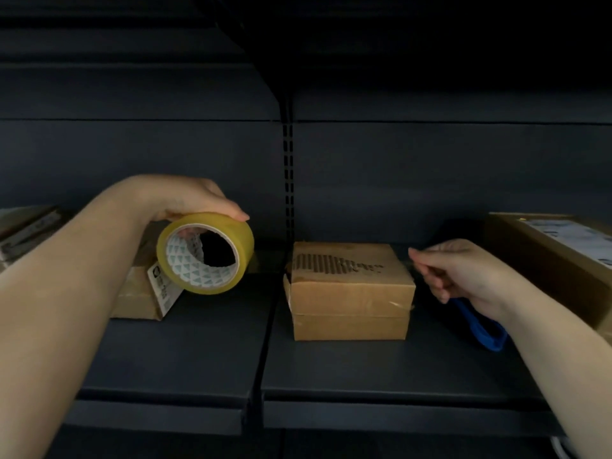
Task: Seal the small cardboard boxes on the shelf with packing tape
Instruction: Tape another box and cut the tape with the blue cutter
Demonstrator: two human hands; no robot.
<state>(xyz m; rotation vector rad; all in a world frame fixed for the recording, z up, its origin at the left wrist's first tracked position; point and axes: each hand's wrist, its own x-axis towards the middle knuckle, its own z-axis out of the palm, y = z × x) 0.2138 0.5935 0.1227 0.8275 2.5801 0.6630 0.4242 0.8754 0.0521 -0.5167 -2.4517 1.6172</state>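
While the left hand (195, 198) curls over the top of a roll of packing tape (205, 253) at centre left of the frame, thumb hidden behind the roll and fingertips hooked over its far edge, the roll hangs in the air with its open core facing the camera. Its yellowish outer winding and white patterned core stand just in front of a small box with a white label (145, 293), which lies on the dark shelf (185, 352) below and behind the roll.

At the centre of the frame sits a small cardboard box (351, 293), flat on the shelf to the right of the seam between the two shelf panels. Its top face bears a dark striped print, and clear tape glints along its right front edge and corner.

The right hand (463, 276), at centre right, holds its fingers curled and drawn together, the fingertips pointing toward the box's right side and just apart from it. Blue-handled scissors (480, 326) run beneath the palm toward the lower right; the fingers appear wrapped about their upper end, though the blades are hidden. Whether a strand of tape is pinched at the fingertips cannot be told.

A larger brown carton (549, 256) stands at the right edge, and more cardboard packages (26, 230) lie at the left edge.
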